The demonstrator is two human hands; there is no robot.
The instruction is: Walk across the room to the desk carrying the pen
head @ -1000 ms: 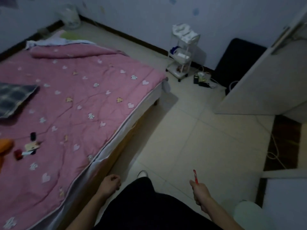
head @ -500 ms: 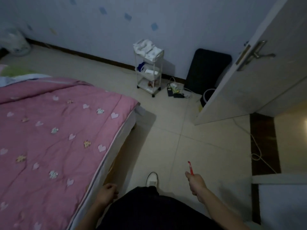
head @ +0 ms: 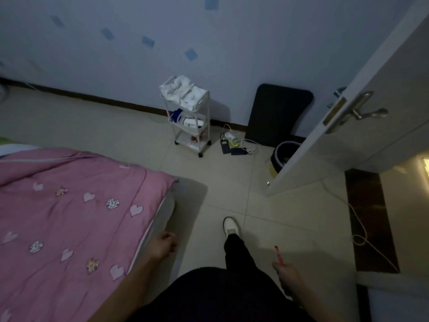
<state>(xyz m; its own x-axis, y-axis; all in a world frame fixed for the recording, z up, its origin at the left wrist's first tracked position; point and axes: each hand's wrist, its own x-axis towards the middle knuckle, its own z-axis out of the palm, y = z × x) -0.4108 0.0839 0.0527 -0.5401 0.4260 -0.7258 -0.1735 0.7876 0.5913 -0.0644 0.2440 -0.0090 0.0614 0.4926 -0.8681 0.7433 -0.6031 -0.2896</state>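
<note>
The right hand (head: 286,276) grips a thin red stick (head: 278,255), perhaps a pen or a toothbrush; the dim light makes it hard to tell which. Its fingers are curled round the lower end, and the red tip points up and forward above the tiled floor (head: 290,217). The left hand (head: 162,245) hangs beside the edge of the bed (head: 162,212), fingers loosely curled and holding nothing; whether it touches the bed frame cannot be told. A pink quilt (head: 69,217) with heart patches covers the bed. Between the two hands, a leg in dark trousers ends in a white shoe (head: 230,225) set on the floor. Against the far wall stands a small white trolley (head: 188,117) with cloths on top, and just beside it lie chargers and cables (head: 232,144). A dark board (head: 276,112) leans on the wall, a bin (head: 284,153) stands near it, and an open door (head: 362,126) fills the right side.
</note>
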